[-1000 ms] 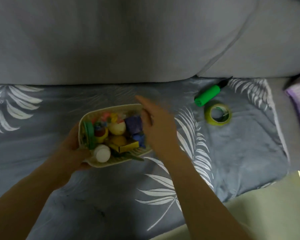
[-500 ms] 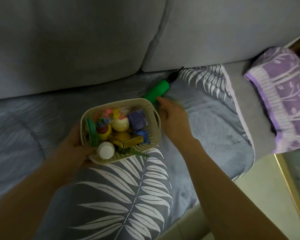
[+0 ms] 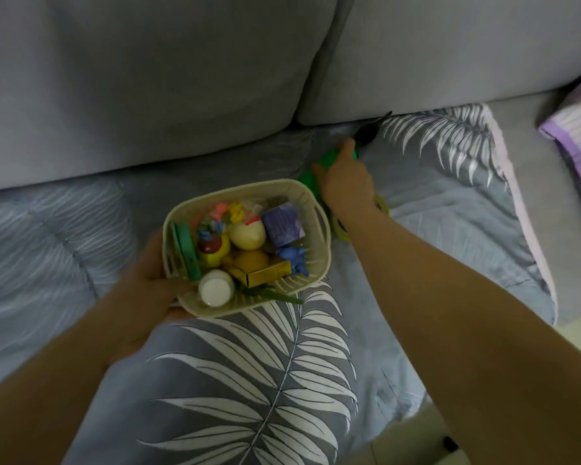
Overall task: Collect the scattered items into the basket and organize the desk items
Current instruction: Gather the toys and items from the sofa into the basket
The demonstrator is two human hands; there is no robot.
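A cream plastic basket point(image 3: 311, 204) sits on the leaf-print blanket, and my left hand point(image 3: 148, 283) grips its near-left corner. It is filled with small items, among them a white-capped bottle point(image 3: 215, 290), a gold box point(image 3: 269, 273), a purple cube point(image 3: 284, 224) and a cream egg point(image 3: 247, 234). Just beyond the basket's far right corner, my right hand point(image 3: 348, 182) lies over a green cylinder tool point(image 3: 307, 177) with a black tip point(image 3: 368, 134), fingers curled round it. A yellow-green tape roll point(image 3: 383, 206) lies under my right wrist, mostly hidden.
The grey sofa back cushions point(image 3: 148, 78) rise right behind the items. A purple patterned cushion point(image 3: 577, 129) lies at the far right. The blanket point(image 3: 249, 380) covers the seat, and its edge drops to a pale floor at the lower right.
My right hand has reached forward from beside the basket onto the green tool and closed over it. The tape roll has gone under my wrist. The camera view has shifted.
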